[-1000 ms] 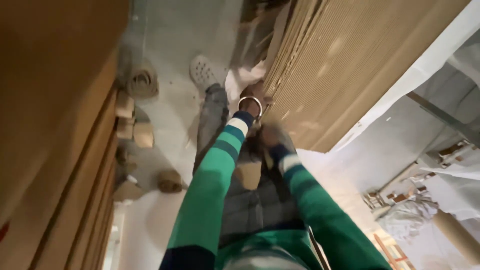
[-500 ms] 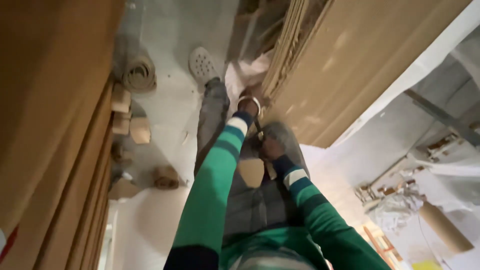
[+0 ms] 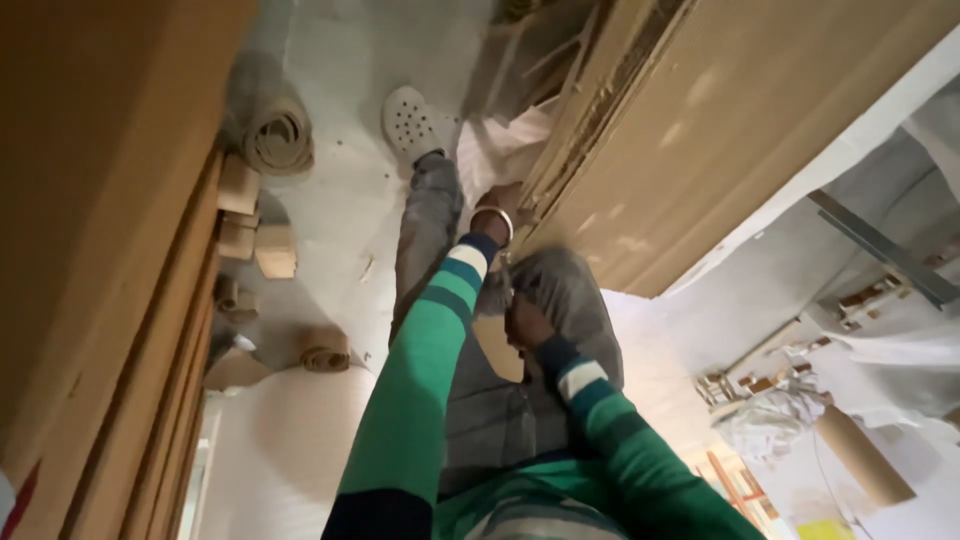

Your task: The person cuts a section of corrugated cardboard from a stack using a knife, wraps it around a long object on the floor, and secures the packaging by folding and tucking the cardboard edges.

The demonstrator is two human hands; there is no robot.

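My left hand (image 3: 499,203), with a metal bangle at the wrist, reaches out to the lower edge of a big stack of brown cardboard sheets (image 3: 720,130) that leans on the right. Its fingers curl around the edge of one sheet, partly hidden among the layers. Closer to my body, my right hand (image 3: 526,322) rests by my knee in grey jeans (image 3: 560,285). Just below it lies a small tan cardboard piece (image 3: 497,350); the blur hides whether the fingers hold it. Both sleeves are green with dark and white stripes.
My foot in a white clog (image 3: 415,122) stands on the pale floor (image 3: 330,200). More cardboard sheets (image 3: 110,250) stand along the left. Cardboard rolls (image 3: 275,135) and small offcuts (image 3: 270,250) lie on the floor. A cardboard tube (image 3: 860,455) and clutter sit at the lower right.
My right hand has drawn back a little toward my body. The left hand stays at the edge of the cardboard stack. The view has shifted slightly.
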